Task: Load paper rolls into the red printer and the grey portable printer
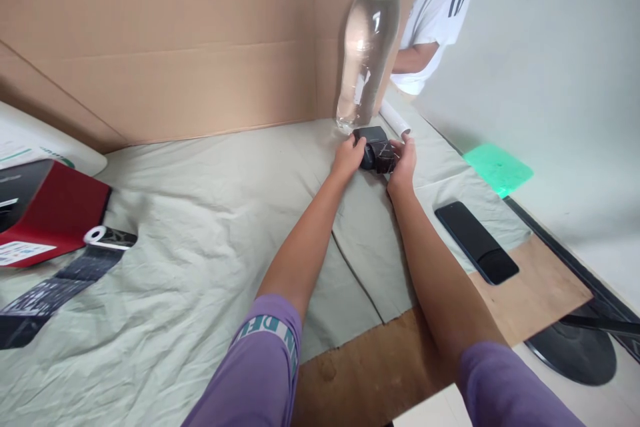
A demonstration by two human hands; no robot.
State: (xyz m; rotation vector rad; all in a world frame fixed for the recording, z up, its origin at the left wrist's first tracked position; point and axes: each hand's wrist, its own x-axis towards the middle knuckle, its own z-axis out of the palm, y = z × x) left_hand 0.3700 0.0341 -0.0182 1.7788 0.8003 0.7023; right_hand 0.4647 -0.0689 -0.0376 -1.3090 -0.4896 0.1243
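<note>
Both my arms reach forward to a small black boxy object [371, 134] on the cloth, just in front of a large clear bottle [367, 47]. A rounded dark part and a shiny, creased dark piece [385, 159] show at its near side; its exact kind is unclear. My left hand [348, 159] grips the left side, thumb on top. On the right side, my right hand [404, 163] has its fingers closed around the edge by the shiny piece. The undersides and some fingertips are hidden.
A black phone [477, 241] lies at right, near a green sheet [500, 169] and a white paper roll [396, 119]. At left are a red-and-black box [75, 207] and a partly unrolled black strip roll [113, 236]. Cardboard [210, 47] stands behind; another person's sleeve [445, 0] shows beyond.
</note>
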